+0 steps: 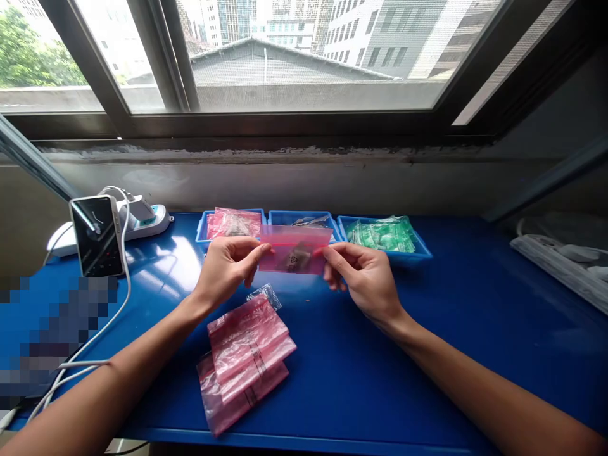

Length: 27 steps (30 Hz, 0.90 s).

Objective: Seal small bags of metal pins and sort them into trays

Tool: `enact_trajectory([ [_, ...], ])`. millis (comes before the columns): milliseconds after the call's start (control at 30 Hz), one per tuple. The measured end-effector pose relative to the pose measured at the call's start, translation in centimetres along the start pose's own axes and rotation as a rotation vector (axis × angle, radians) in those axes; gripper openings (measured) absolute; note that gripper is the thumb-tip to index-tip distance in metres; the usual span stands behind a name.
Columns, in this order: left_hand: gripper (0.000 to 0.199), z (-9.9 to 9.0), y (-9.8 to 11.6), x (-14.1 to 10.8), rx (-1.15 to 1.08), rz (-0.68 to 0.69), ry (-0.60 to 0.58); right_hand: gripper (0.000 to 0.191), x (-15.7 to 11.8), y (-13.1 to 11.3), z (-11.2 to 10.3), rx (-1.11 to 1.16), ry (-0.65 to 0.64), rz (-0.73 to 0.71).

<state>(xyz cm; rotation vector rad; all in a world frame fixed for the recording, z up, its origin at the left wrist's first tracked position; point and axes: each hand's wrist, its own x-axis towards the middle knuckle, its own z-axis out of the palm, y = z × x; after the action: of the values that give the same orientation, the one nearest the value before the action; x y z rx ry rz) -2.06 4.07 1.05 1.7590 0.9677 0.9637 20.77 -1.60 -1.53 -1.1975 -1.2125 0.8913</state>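
The left hand (232, 269) and right hand (363, 278) each pinch, thumb against fingers, one end of a pink bag (273, 258), stretched level between them above the table (342, 354). Something dark shows inside it behind a printed triangle mark; what it is, I cannot tell. Behind stand three blue bins in a row. The left bin (202, 229) holds pink bags (234, 221) heaped to its rim, with something greyish among them. The middle bin (299, 215), partly hidden by the held bag, has clear packets (311, 221) in it. The right bin (418, 252) is filled with green packets (384, 234). Nearer the table's front edge lie overlapping pink bags with dark print, the upper stack (249, 342) over the lower bag (218, 405), a small clear bag (266, 295) poking out at their far end.
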Motion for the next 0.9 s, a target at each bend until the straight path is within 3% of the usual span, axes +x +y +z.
enact_trajectory([
  [167,0.013,0.1,-0.5,-0.3,0.195,0.281,0.131,0.020,-0.1,0.0,0.1,-0.028,0.057,-0.099],
  [433,0.024,0.1,-0.6,-0.5,0.231,0.434,0.201,0.017,-0.4,0.6,0.0,-0.010,0.112,-0.192],
  [567,0.013,0.3,-0.8,-0.4,0.206,0.416,0.141,0.013,-0.3,0.3,0.1,0.001,0.053,-0.162],
  [733,0.040,0.2,-0.6,-0.2,0.152,0.277,0.050,0.050,-0.6,0.0,0.2,-0.036,-0.078,-0.013],
  [800,0.038,-0.7,-0.2,0.3,0.111,0.234,0.088,0.053,-0.7,0.1,0.2,-0.051,-0.122,0.001],
  [900,0.037,-2.9,-0.1,1.6,0.136,0.200,0.259,0.051,-0.8,0.2,0.2,-0.070,-0.168,-0.006],
])
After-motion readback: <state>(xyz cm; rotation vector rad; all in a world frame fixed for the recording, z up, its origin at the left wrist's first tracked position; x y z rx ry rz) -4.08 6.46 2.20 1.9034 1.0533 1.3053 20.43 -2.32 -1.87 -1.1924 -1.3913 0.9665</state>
